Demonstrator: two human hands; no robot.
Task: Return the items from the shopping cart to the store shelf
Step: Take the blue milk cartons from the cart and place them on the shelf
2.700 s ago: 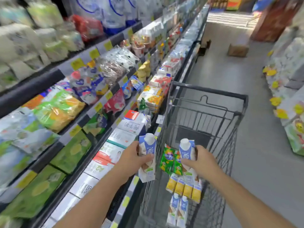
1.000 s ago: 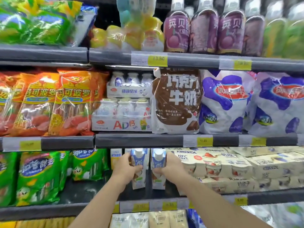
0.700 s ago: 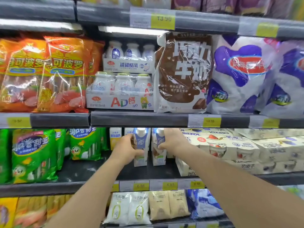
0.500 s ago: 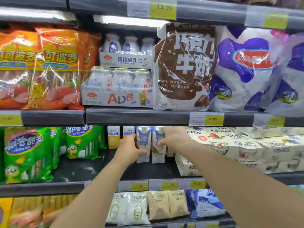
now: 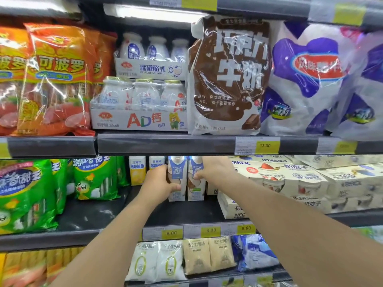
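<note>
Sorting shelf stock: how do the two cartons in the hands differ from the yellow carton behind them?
The two cartons are blue and white with slanted tops; the yellow carton is yellow and white, boxier. The left hand and right hand grip the two; the yellow carton stands untouched. All stand upright on one shelf.

Two cartons (image 5: pixel 186 183) stand side by side (touching) on the shelf (image 5: pixel 93 216).

dark grey store shelving (image 5: pixel 165 145) fills view, stacked tiers, yellow price tags (image 5: pixel 264 145) on rail edges. strip light (image 5: pixel 153 12) glows under top tier. no floor, walls visible.
</note>
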